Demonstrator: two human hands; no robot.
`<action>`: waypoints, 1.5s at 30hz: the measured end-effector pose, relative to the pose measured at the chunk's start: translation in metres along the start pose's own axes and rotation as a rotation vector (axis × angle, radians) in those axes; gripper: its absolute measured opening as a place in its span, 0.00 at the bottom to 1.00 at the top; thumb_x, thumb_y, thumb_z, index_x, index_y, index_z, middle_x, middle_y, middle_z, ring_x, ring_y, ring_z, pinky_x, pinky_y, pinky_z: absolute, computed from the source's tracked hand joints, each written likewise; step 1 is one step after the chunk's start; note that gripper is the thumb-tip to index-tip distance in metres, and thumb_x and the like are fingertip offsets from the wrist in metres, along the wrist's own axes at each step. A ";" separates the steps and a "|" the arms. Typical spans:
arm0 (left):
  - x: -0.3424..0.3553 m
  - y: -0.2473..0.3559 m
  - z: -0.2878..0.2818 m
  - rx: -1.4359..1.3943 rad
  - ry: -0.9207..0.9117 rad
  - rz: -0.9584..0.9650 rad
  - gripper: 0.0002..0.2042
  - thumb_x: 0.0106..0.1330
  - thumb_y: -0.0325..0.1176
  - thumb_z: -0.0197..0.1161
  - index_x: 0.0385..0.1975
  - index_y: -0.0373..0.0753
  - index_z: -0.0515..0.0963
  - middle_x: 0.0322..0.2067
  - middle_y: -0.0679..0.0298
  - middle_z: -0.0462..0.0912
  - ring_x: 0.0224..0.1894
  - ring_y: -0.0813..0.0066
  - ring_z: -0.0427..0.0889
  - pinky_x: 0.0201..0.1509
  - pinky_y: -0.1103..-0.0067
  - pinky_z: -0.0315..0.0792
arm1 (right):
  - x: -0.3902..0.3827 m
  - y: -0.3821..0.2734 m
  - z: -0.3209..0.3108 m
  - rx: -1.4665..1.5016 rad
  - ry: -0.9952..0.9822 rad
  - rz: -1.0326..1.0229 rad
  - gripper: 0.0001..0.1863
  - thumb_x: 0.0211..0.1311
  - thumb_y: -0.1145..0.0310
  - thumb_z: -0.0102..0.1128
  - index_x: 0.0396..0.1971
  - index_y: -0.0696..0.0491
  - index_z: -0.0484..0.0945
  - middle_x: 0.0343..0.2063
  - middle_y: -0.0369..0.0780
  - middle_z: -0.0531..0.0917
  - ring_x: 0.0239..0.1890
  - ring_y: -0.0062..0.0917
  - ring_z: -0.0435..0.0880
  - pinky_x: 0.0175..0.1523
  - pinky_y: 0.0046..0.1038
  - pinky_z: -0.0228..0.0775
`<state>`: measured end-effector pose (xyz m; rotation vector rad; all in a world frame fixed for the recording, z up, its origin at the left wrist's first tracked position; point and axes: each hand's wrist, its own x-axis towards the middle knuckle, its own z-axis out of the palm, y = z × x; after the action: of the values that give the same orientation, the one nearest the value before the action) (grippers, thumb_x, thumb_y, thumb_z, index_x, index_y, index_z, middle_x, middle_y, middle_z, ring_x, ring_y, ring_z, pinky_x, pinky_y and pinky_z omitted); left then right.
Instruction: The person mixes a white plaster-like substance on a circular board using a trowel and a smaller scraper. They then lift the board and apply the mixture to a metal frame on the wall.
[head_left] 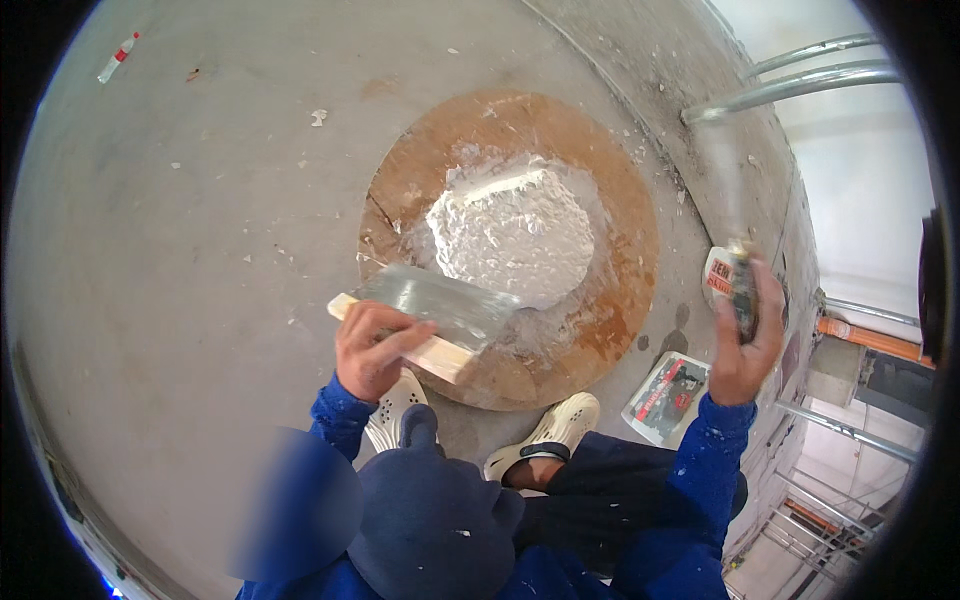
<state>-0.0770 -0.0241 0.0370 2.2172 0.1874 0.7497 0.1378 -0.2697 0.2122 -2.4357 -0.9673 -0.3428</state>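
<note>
My left hand (370, 355) grips the pale wooden handle (440, 360) of a wide metal blade (440, 300), held over the near left of a round wooden board (395, 185). On the board lies a lumpy heap of white paste (510, 235) with smears around it. My right hand (745, 355), at the right beyond the board, holds a dark-handled tool (743, 295); its upper end is a pale motion blur, too smeared to make out. Behind that hand is a white item with red print (717, 268).
A white plastic lid or tray (665, 395) with dark residue lies right of my clogs (545, 440). A plastic bottle (118, 57) lies at the upper left. Metal tubes (800, 90) and a pale wall (850, 170) run along the right, with orange pipe (865, 335) among them.
</note>
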 end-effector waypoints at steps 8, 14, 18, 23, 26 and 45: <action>0.008 -0.007 -0.018 0.010 0.185 -0.237 0.18 0.37 0.19 0.63 0.31 0.46 0.81 0.28 0.65 0.75 0.31 0.70 0.74 0.33 0.76 0.68 | -0.061 0.036 0.056 -0.149 -0.500 0.095 0.22 0.48 0.79 0.55 0.47 0.56 0.71 0.44 0.45 0.77 0.46 0.35 0.77 0.50 0.31 0.67; 0.021 -0.021 -0.019 -0.381 0.256 -0.780 0.15 0.56 0.27 0.61 0.42 0.31 0.69 0.30 0.67 0.72 0.30 0.80 0.68 0.33 0.83 0.65 | -0.085 0.046 0.064 0.131 -0.258 0.309 0.21 0.49 0.73 0.60 0.46 0.58 0.71 0.41 0.47 0.78 0.44 0.34 0.78 0.50 0.30 0.66; 0.012 -0.068 0.008 -0.613 0.255 -0.921 0.16 0.59 0.29 0.57 0.46 0.31 0.67 0.33 0.65 0.72 0.34 0.81 0.70 0.38 0.83 0.66 | -0.111 0.087 0.080 0.125 -0.194 0.616 0.19 0.52 0.62 0.59 0.39 0.60 0.73 0.33 0.44 0.79 0.35 0.32 0.77 0.46 0.27 0.66; -0.013 -0.084 0.034 -0.841 0.247 -1.066 0.19 0.59 0.28 0.56 0.50 0.33 0.64 0.37 0.63 0.73 0.38 0.73 0.74 0.40 0.77 0.72 | -0.171 0.141 0.109 0.010 -0.124 0.777 0.15 0.52 0.62 0.60 0.31 0.58 0.71 0.23 0.37 0.75 0.26 0.26 0.74 0.35 0.28 0.66; -0.024 -0.080 0.037 -1.083 0.298 -1.161 0.21 0.58 0.28 0.55 0.52 0.35 0.62 0.39 0.61 0.72 0.39 0.70 0.75 0.43 0.74 0.73 | -0.182 0.143 0.129 0.259 0.026 0.923 0.14 0.51 0.64 0.60 0.33 0.57 0.71 0.22 0.36 0.75 0.22 0.22 0.73 0.30 0.25 0.66; 0.027 0.001 0.111 -1.860 -0.292 -0.708 0.26 0.50 0.44 0.59 0.49 0.43 0.67 0.61 0.54 0.54 0.63 0.56 0.52 0.59 0.56 0.59 | -0.091 0.014 0.135 1.127 -0.501 0.523 0.28 0.56 0.68 0.56 0.56 0.56 0.60 0.47 0.40 0.71 0.46 0.24 0.70 0.54 0.26 0.61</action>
<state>0.0081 -0.0851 -0.0086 0.3598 0.0421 -0.0131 0.0894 -0.2591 0.0563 -1.5863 -0.4262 0.8173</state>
